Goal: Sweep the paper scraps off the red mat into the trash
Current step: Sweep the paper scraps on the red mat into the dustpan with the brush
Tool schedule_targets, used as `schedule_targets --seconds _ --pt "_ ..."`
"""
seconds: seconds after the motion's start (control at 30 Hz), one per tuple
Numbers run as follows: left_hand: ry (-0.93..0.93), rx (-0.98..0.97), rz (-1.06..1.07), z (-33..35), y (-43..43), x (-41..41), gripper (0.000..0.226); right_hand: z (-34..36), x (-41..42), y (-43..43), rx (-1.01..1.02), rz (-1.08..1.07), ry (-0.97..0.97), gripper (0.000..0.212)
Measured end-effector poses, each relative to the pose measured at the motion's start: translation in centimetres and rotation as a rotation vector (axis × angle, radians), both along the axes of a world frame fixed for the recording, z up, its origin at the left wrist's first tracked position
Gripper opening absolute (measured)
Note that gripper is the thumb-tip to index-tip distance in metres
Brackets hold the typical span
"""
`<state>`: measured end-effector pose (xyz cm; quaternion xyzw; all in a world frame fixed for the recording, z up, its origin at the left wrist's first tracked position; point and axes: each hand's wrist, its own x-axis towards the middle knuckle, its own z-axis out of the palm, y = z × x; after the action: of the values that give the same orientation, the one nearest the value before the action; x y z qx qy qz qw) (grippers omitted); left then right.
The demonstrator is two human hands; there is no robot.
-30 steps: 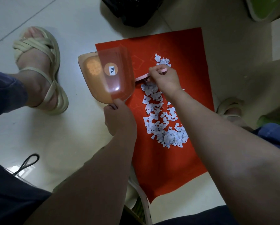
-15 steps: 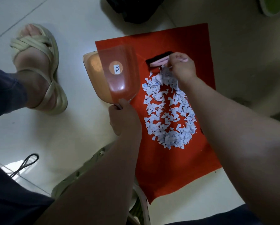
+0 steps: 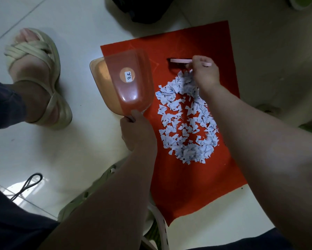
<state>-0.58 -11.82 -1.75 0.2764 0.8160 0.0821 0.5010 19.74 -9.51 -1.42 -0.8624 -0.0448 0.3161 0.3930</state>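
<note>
Floor [image 3: 79,150]: pale glossy tile, one grout line [image 3: 16,20] crossing the upper left corner. Red mat [image 3: 187,186] lies flat on it, right of centre, long edges running slightly aslant. Sandalled foot [image 3: 34,78] stands on the tile to the left, well apart from the mat. Black cord [image 3: 27,185], looped, lies at lower left. Dark object [image 3: 142,9] sits at the top edge, just beyond the mat's far end; nature not determinable.

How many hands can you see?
2. The left hand grips the dustpan at the red mat's edge; the right hand holds the brush beyond the paper scraps. None seem hidden.
</note>
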Motion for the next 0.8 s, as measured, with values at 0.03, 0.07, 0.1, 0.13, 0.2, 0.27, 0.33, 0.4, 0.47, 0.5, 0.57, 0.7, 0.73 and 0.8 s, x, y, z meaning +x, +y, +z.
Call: schedule_targets --seconds 0.03,0.07,0.1,0.13,0.2,0.27,0.33,0.4,0.47,0.5,0.57,0.7,0.73,0.8 --pt "-0.004 0.000 -0.001 0.0 -0.1 0.1 0.037 -0.1 0.0 -0.4 -0.020 -0.015 0.007 0.006" --pt "-0.008 -0.001 -0.002 0.1 -0.2 0.2 0.037 -0.1 -0.1 -1.0 -0.038 -0.023 -0.003 0.007" --pt "-0.013 -0.004 -0.003 0.2 -0.3 0.3 0.036 -0.1 -0.3 -1.6 -0.068 -0.019 -0.024 0.007" --pt "-0.019 -0.006 -0.005 0.3 -0.5 0.3 0.036 -0.2 -0.5 -2.3 -0.097 -0.013 -0.051 0.007" --pt "-0.030 -0.010 -0.010 0.5 -0.9 0.4 0.036 0.1 -0.9 -3.5 -0.135 -0.022 -0.105 0.008" --pt "-0.037 -0.013 -0.010 0.4 -1.1 0.4 0.036 0.1 -1.1 -4.1 -0.153 -0.026 -0.189 0.010" --pt "-0.030 -0.006 -0.010 0.2 -1.1 0.4 0.036 0.5 -0.9 -3.9 -0.132 -0.021 -0.261 0.009" --pt "-0.019 0.006 -0.009 -0.1 -1.0 0.2 0.036 0.6 -0.5 -3.2 -0.049 -0.069 -0.236 0.009" --pt "-0.008 0.008 -0.008 -0.2 -0.8 0.1 0.037 0.6 0.3 -2.3 0.013 -0.118 -0.178 0.009" --pt "-0.002 0.009 -0.006 -0.2 -0.7 0.1 0.037 0.6 0.7 -1.7 0.021 -0.119 -0.155 0.008" --pt "0.001 0.010 0.007 -0.4 -0.7 0.2 0.038 0.2 1.4 -0.9 0.007 -0.112 -0.104 0.006" --pt "-0.006 0.000 0.014 -0.3 -1.0 0.6 0.037 -0.1 1.2 -2.0 -0.118 -0.128 -0.083 0.018" --pt "-0.012 0.001 0.017 -0.2 -1.0 0.7 0.036 -0.1 0.9 -2.7 -0.151 -0.135 -0.107 0.018" --pt "-0.024 0.004 0.020 0.0 -1.1 1.0 0.035 -0.1 0.2 -4.0 -0.208 -0.139 -0.159 0.017"
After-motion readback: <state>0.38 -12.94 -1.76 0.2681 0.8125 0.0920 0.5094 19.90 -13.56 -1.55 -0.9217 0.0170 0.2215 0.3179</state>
